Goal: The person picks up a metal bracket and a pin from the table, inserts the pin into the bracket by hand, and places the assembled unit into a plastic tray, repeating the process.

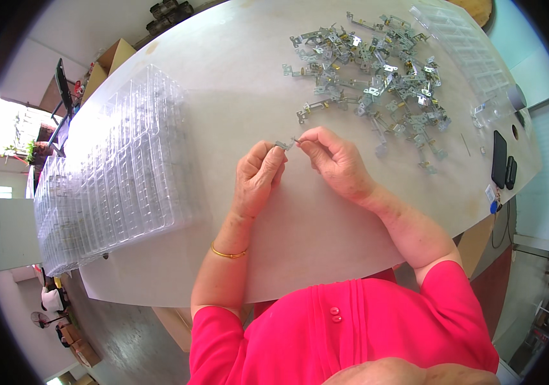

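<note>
In front of me, over the middle of the table, my left hand [261, 174] is closed with thumb and fingers on a small metal bracket [283, 145]. Just right of it, my right hand [339, 163] pinches at the bracket's right end, where a thin dark tip shows at the fingertips; whether that is part of the bracket or a separate piece I cannot tell. Beyond my right hand lies a loose pile of similar metal brackets [377, 74], some with brass-coloured parts. The left hand's fingers hide much of the held piece.
Clear plastic compartment trays [134, 157] stand in a tall stack on the left of the white table [223, 83]. Another clear tray [464, 51] lies far right, near a clear plastic cup [494, 109]. A black phone-like object [499, 159] rests by the right edge, beside a smaller black case [511, 172].
</note>
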`<state>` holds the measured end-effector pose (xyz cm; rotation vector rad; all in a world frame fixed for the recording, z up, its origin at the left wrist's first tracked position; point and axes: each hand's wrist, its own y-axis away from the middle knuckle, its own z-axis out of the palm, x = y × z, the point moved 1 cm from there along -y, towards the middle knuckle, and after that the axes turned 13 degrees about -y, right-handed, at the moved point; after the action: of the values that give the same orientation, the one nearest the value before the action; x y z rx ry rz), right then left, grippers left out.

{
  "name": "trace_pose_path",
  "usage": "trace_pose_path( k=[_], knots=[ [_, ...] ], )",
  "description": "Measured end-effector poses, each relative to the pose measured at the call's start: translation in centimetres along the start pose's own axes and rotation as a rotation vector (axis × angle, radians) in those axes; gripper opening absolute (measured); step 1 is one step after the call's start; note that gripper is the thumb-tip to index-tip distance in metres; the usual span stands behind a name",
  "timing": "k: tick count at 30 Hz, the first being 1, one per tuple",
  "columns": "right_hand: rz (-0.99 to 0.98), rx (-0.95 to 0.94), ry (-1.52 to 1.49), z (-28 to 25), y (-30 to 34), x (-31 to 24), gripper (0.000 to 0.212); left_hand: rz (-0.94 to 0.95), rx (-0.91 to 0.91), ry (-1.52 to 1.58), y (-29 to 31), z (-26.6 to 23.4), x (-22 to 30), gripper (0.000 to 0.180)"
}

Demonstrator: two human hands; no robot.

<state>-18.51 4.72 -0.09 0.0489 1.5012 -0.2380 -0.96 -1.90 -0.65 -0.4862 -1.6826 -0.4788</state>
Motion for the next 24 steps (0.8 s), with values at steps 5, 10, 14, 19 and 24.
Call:
trace_pose_path(
  k=[5, 10, 14, 19, 24],
  knots=[
    [0.137, -0.044, -0.228, 0.2, 0.1, -0.4, 0.013, 0.106, 0.013, -0.226, 0.3, 0.5, -0.1, 0.026],
    [0.281, -0.121, -0.452, -0.7, -0.2, -0.3, 0.018, 0.233, 0.035, -0.413, 0.2, 0.8, -0.4, 0.020],
    [0.198, -0.124, -0.318, -0.7, -0.3, 0.5, 0.015, 0.350, 0.025, -0.508, 0.3, 1.3, -0.1, 0.017],
    [0.000, -0.005, -0.357, -0.4, -0.4, 0.4, 0.010, 0.393, 0.050, -0.560, 0.5, 1.8, 0.0, 0.016],
    [0.037, -0.056, -0.327, -0.4, -0.6, 0.7, 0.008, 0.315, 0.231, -0.592, 0.5, 1.8, -0.3, 0.016]
  ],
)
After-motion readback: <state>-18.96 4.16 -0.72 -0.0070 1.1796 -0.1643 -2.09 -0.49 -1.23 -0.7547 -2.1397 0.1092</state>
